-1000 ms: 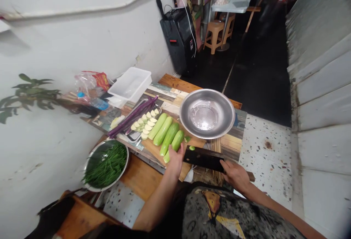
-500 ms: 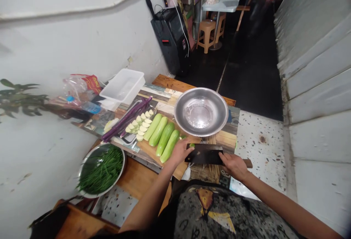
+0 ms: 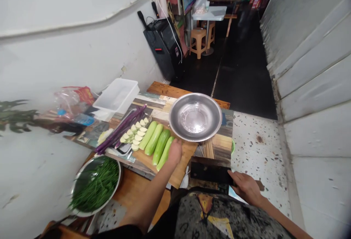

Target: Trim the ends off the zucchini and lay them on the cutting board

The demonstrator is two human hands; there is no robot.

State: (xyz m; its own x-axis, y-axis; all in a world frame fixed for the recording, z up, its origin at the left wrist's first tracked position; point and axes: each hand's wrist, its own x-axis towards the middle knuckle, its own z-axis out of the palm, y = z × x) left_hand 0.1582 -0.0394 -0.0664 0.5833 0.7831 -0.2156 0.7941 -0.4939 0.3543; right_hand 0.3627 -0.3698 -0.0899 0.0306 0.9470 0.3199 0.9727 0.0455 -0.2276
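My right hand is closed round the handle of a dark, broad-bladed cleaver, held flat past the right edge of the cutting board. On the wooden cutting board, several peeled light-green zucchini lie side by side, with pale cut chunks in rows to their left. At the upper end of the rightmost zucchini is my left hand. Its fingers are curled, and whatever they grip is hidden. Just beyond the board stands a shiny metal basin.
Long purple eggplants lie left of the chunks, near a translucent plastic tub. A bowl of cut green stalks stands lower left. A wall borders the left; beyond the table are a black speaker and a stool.
My left hand has left the cleaver blade and moved to the rightmost zucchini's upper end. The cleaver has moved right and toward me. The camera view has shifted slightly.
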